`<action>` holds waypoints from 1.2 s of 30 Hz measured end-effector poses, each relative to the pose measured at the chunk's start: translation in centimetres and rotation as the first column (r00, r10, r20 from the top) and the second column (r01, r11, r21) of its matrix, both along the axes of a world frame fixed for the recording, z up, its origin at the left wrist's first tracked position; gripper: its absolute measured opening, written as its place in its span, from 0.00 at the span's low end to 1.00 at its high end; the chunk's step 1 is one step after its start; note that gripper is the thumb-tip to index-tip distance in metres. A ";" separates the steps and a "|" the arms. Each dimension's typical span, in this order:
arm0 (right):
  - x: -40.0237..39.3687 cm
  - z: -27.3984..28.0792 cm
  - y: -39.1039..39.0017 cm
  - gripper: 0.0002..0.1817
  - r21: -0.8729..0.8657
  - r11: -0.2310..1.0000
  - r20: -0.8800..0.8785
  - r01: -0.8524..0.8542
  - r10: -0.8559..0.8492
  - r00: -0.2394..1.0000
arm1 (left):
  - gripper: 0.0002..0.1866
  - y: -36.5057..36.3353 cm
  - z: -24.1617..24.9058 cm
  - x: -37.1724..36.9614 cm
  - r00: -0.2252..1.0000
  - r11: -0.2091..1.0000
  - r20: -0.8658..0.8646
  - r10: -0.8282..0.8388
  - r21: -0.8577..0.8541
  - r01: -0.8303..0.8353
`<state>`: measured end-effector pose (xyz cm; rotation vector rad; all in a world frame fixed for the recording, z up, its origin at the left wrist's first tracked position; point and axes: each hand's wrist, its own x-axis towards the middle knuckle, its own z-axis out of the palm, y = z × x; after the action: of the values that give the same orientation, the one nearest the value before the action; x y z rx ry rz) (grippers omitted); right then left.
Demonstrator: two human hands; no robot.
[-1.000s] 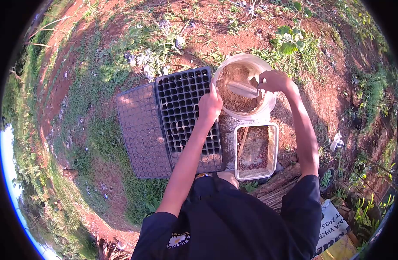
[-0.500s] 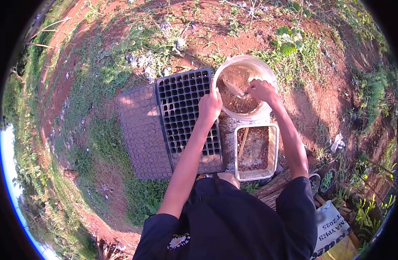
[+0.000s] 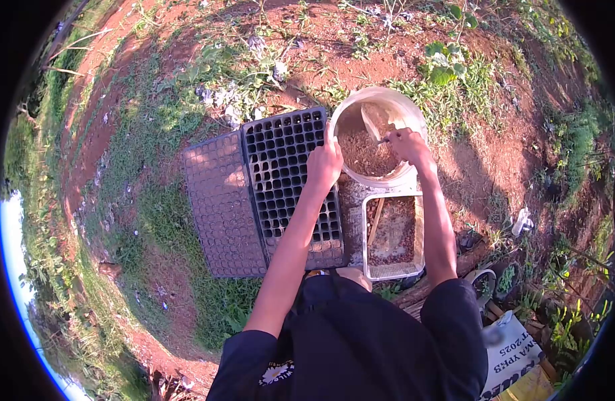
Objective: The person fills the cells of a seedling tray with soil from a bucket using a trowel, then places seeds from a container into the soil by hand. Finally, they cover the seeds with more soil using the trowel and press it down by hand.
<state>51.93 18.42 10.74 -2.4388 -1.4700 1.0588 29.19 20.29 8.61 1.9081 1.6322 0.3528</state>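
A round, whitish bucket [image 3: 415, 112] holds brown soil. Inside it, my right hand [image 3: 407, 145] is closed round the handle of a trowel [image 3: 372, 121], whose blade points up and left over the soil. My left hand [image 3: 325, 162] grips the bucket's left rim with closed fingers. Directly left of that hand stands a black seedling tray [image 3: 280, 150] with mostly unfilled cells; its lowest rows hold soil. A second seedling tray [image 3: 220, 200], filled with soil, lies beside it.
Below the bucket is a white rectangular basket [image 3: 393, 270] with small reddish-brown pieces and a wooden stick [image 3: 375, 221]. A log [image 3: 471, 258], a printed sack [image 3: 511, 354] and a pale crumpled item [image 3: 522, 221] lie at the right. Grass and red earth surround everything.
My right hand has shifted slightly right and down, and the trowel blade has swung to a steeper angle, higher in the bucket. My left hand stays on the rim.
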 end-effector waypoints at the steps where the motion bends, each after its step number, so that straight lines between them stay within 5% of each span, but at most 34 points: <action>1: 0.4 0.1 -0.4 0.26 0.084 0.991 0.116 0.108 -0.117 0.986 | 0.26 0.1 -0.2 0.0 1.000 1.000 0.001 0.003 0.001 -0.003; 10: 0.4 1.1 -1.2 0.20 0.096 0.987 0.376 -0.128 0.083 0.923 | 0.25 0.0 0.2 0.1 1.000 1.000 0.017 0.011 -0.003 -0.011; 15: -1.6 -3.7 -0.5 0.20 0.305 0.943 0.174 -0.135 0.085 0.981 | 0.27 0.3 0.3 0.2 1.000 0.998 0.012 0.005 -0.057 -0.004; 16: -2.4 -3.6 -0.5 0.20 0.277 0.933 0.262 -0.229 0.156 0.952 | 0.27 0.2 0.1 0.3 1.000 0.998 0.014 0.003 -0.056 -0.002; 19: -3.2 -2.5 -0.7 0.18 0.110 0.983 0.168 -0.150 0.131 0.977 | 0.28 0.3 -0.1 0.1 1.000 1.000 -0.010 -0.022 -0.020 0.022; 22: -2.3 -1.6 -1.5 0.20 0.007 0.963 0.064 -0.269 0.268 0.961 | 0.23 0.6 0.2 0.1 1.000 1.000 -0.015 0.025 -0.014 -0.026; 24: -1.9 -1.2 -2.0 0.19 -0.067 0.924 0.150 -0.375 0.381 0.912 | 0.18 1.8 -0.6 0.2 0.998 0.994 0.008 0.063 0.094 -0.064; 26: -2.4 2.2 -2.3 0.18 -0.197 0.916 0.160 -0.350 0.382 0.910 | 0.17 3.2 -2.5 0.4 0.990 0.889 0.131 0.049 0.447 -0.103; 28: -1.9 0.4 -4.5 0.22 0.056 0.951 0.383 -0.305 0.262 0.886 | 0.13 5.1 -4.8 1.0 0.971 0.821 0.237 0.035 0.548 -0.164; 29: -1.5 -2.9 -6.3 0.29 0.344 0.856 0.536 -0.386 0.158 0.829 | 0.12 5.4 -4.2 1.4 0.946 0.930 0.321 0.047 0.333 -0.159; 30: -1.4 -2.4 -6.0 0.29 0.352 0.853 0.539 -0.385 0.152 0.829 | 0.11 5.7 -3.6 1.7 0.915 0.986 0.396 0.076 0.104 -0.127; 33: -2.2 4.9 -5.2 0.32 0.138 0.990 0.085 -0.015 0.004 0.996 | 0.12 4.7 -5.4 3.1 0.952 0.918 0.294 0.081 0.350 -0.187; 36: -0.3 4.0 -7.4 0.23 0.197 0.980 0.099 -0.043 0.024 0.995 | 0.14 2.9 -1.2 3.9 0.954 0.921 0.299 0.036 0.360 -0.148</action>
<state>51.62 11.07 14.79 -2.3620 -1.5677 0.7674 33.13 23.20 7.45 1.9372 1.5405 1.0030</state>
